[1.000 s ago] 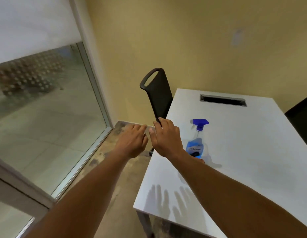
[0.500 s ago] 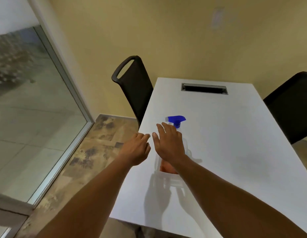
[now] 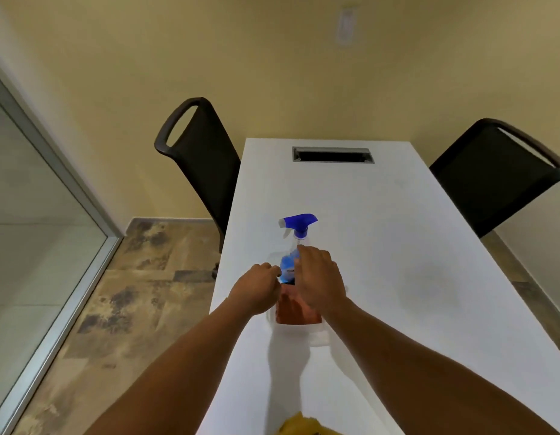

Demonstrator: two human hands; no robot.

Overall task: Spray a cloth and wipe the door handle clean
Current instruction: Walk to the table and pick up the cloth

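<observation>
Reaching over the table (image 3: 397, 246), the right hand (image 3: 319, 282), fingers loosely spread, is nearest the upright spray bottle (image 3: 296, 243), just beyond its fingertips; the left hand (image 3: 256, 288) hangs half curled, empty.

You are facing a yellow wall (image 3: 272, 58); black chairs (image 3: 200, 158) are flanking the white surface (image 3: 397, 246), mottled floor (image 3: 131, 309) and glass partition (image 3: 27, 246) lying at left.

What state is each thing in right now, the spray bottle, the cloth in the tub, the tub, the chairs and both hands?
Spray bottle: upright, not gripped.
Orange cloth: lying in the tub.
Clear tub: on the white table.
Left hand: over the tub, empty.
Right hand: open, hovering by the bottle.
Two black chairs: unoccupied.
</observation>
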